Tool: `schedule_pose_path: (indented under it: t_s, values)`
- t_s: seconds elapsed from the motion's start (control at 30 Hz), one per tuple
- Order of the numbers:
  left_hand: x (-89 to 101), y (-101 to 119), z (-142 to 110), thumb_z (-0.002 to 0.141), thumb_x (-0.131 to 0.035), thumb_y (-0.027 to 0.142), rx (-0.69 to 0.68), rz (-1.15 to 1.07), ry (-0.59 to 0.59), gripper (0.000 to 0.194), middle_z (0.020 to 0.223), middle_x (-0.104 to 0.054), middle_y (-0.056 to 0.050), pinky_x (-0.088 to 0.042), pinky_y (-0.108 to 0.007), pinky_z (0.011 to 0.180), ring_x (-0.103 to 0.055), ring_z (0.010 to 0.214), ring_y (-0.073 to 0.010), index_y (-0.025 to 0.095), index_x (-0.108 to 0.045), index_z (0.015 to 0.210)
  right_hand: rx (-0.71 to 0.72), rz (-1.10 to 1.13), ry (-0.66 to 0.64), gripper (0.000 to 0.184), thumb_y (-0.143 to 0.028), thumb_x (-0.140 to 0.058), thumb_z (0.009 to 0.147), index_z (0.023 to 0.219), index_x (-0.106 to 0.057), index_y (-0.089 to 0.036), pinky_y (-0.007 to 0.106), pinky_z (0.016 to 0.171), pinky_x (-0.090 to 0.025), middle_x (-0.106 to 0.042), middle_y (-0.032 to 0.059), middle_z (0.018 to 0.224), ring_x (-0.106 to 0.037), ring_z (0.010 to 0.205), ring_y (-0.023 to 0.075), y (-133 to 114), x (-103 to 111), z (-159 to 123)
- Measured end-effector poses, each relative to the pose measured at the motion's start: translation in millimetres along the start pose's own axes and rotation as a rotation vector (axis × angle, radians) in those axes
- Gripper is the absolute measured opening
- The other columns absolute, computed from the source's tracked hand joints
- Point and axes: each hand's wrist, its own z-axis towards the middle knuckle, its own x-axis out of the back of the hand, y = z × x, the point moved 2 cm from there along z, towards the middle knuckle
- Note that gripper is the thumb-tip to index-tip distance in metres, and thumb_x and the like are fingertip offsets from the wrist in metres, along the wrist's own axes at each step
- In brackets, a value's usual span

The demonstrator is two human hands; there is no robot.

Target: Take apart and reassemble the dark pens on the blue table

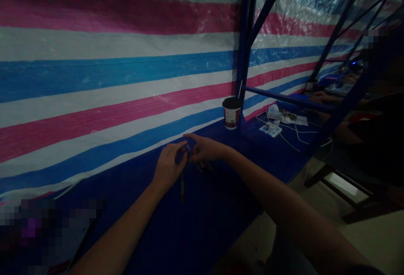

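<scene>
My left hand (168, 162) and my right hand (207, 149) meet over the blue table. Between their fingertips is a small, partly see-through piece (188, 146), too dim and small to name. The left thumb and fingers close in a pinch on its left side. On the other side, the right thumb and fingers are bent round it, with the index finger reaching over the top. A thin pen-like stick (182, 187) lies on the table just below my left hand. Other slim dark items lie in shadow under my right hand, too unclear to tell.
A paper cup (231, 113) with a black lid stands by a blue metal post (243, 48). Further right are a power strip (270, 129) and white cables (298, 132). A striped plastic sheet (120, 73) hangs behind the table (202, 220). Another person (378, 136) sits at right.
</scene>
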Motion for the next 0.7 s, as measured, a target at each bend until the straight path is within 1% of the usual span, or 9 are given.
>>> schedule_pose_path:
  t_s: [0.07, 0.13, 0.2, 0.3, 0.43, 0.53, 0.63, 0.7]
  values:
    - [0.8, -4.1, 0.1, 0.092, -0.058, 0.021, 0.163, -0.02, 0.064, 0.025, 0.091, -0.066, -0.004, -0.052, -0.035, 0.081, -0.063, 0.085, -0.0206, 0.018, -0.059, 0.118, -0.005, 0.026, 0.068, 0.094, -0.008, -0.072, 0.08, 0.159, -0.022, -0.02, 0.018, 0.047, -0.045, -0.06, -0.0107, 0.062, -0.063, 0.049, 0.0109, 0.2, -1.7, -2.9]
    - [0.2, -6.9, 0.3, 0.091, -0.055, 0.021, 0.281, -0.042, 0.067, 0.021, 0.086, -0.064, -0.003, -0.051, -0.033, 0.077, -0.062, 0.079, -0.0194, 0.019, -0.059, 0.111, -0.019, 0.037, 0.133, 0.092, -0.005, -0.07, 0.077, 0.156, -0.026, -0.021, 0.017, 0.044, -0.045, -0.058, -0.0121, 0.059, -0.063, 0.046, 0.0111, 1.8, -2.9, -7.9]
    - [-1.4, -8.0, 0.8, 0.09, -0.053, 0.022, 0.348, -0.063, 0.028, 0.019, 0.083, -0.063, -0.002, -0.049, -0.031, 0.07, -0.061, 0.075, -0.0185, 0.019, -0.059, 0.108, -0.055, 0.046, 0.172, 0.085, -0.007, -0.068, 0.076, 0.151, -0.031, -0.023, 0.018, 0.04, -0.044, -0.057, -0.0133, 0.057, -0.06, 0.041, 0.0115, 3.6, -3.4, -12.9]
    - [-3.4, -7.5, 1.6, 0.09, -0.052, 0.023, 0.393, -0.084, -0.034, 0.017, 0.081, -0.063, -0.002, -0.045, -0.029, 0.064, -0.06, 0.072, -0.0182, 0.019, -0.06, 0.105, -0.083, 0.052, 0.191, 0.076, -0.009, -0.067, 0.076, 0.144, -0.035, -0.024, 0.018, 0.036, -0.043, -0.057, -0.0129, 0.055, -0.057, 0.037, 0.012, 3.6, -3.2, -18.1]
    - [-3.3, -6.2, 2.3, 0.092, -0.052, 0.027, 0.478, -0.082, -0.157, 0.016, 0.07, -0.059, 0.001, -0.042, -0.028, 0.06, -0.059, 0.061, -0.0173, 0.02, -0.059, 0.105, -0.061, 0.075, 0.223, 0.073, -0.01, -0.066, 0.079, 0.142, -0.033, -0.025, 0.02, 0.037, -0.047, -0.062, -0.0103, 0.059, -0.061, 0.04, 0.0133, -0.6, -2.5, -22.4]
    - [-0.9, -5.7, 2.9, 0.093, -0.056, 0.036, 0.579, 0.043, -0.301, 0.017, 0.064, -0.06, 0.002, -0.036, -0.029, 0.055, -0.059, 0.057, -0.0195, 0.023, -0.059, 0.103, -0.066, 0.087, 0.227, 0.07, -0.009, -0.064, 0.08, 0.141, -0.034, -0.025, 0.019, 0.037, -0.048, -0.061, -0.0111, 0.058, -0.062, 0.041, 0.0132, -3.2, -2.6, -24.8]
    - [1.3, -7.5, 2.6, 0.087, -0.064, 0.052, 0.639, 0.216, -0.446, 0.03, 0.06, -0.06, -0.002, -0.033, -0.03, 0.053, -0.061, 0.056, -0.0237, 0.023, -0.059, 0.095, -0.081, 0.067, 0.23, 0.068, -0.006, -0.063, 0.08, 0.14, -0.037, -0.022, 0.018, 0.035, -0.045, -0.059, -0.0122, 0.054, -0.06, 0.038, 0.012, -3.8, -2.9, -25.4]
    - [1.6, -10.5, 1.5, 0.081, -0.069, 0.058, 0.638, 0.241, -0.499, 0.037, 0.058, -0.059, -0.002, -0.033, -0.03, 0.052, -0.06, 0.054, -0.0244, 0.023, -0.059, 0.088, -0.089, 0.046, 0.24, 0.069, -0.005, -0.062, 0.08, 0.143, -0.038, -0.021, 0.017, 0.035, -0.043, -0.059, -0.0122, 0.054, -0.058, 0.036, 0.0108, -3.4, -3.1, -24.8]
